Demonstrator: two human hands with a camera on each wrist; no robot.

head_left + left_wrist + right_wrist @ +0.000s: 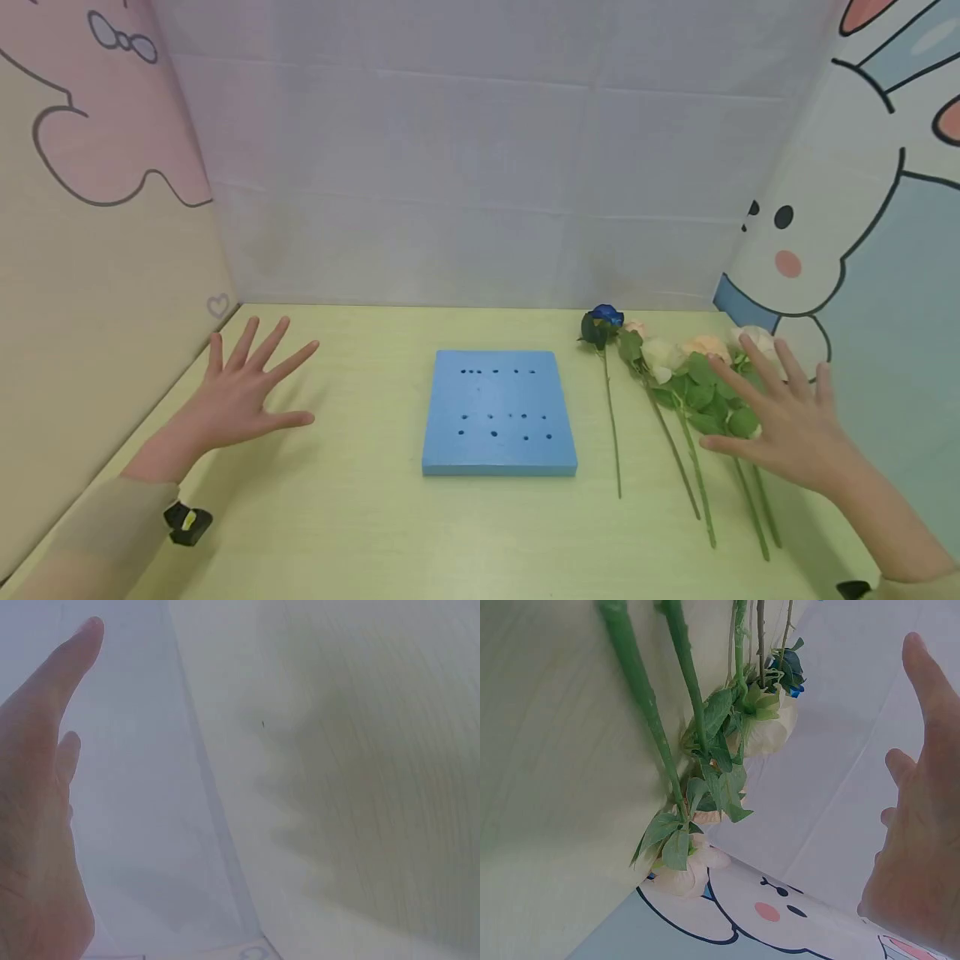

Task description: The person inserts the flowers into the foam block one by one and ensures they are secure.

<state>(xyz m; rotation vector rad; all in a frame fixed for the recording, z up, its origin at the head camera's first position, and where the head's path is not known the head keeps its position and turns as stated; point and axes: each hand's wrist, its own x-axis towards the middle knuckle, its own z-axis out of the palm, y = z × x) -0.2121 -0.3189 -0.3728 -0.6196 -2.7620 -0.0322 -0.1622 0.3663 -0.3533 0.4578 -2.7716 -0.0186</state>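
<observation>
My left hand [238, 392] hovers over the left of the table, fingers straight and spread, holding nothing. With fingers likewise spread, my right hand [795, 425] is above the flowers at the right and partly hides them. A blue foam block [498, 400] with rows of small holes lies mid-table. To its right is a dark blue rose [606, 315] on a thin stem. Beside that lie a white rose [662, 358], a peach rose [707, 344] and other pale blooms with green leaves [697, 392]. In the right wrist view, a white rose [769, 727] and several stems show.
The pale yellow table [337, 533] meets a white cloth backdrop [480, 167] at the rear. A pink cartoon panel [112, 125] stands at the left, and a rabbit-print panel [795, 242] rises close behind the flowers at the right.
</observation>
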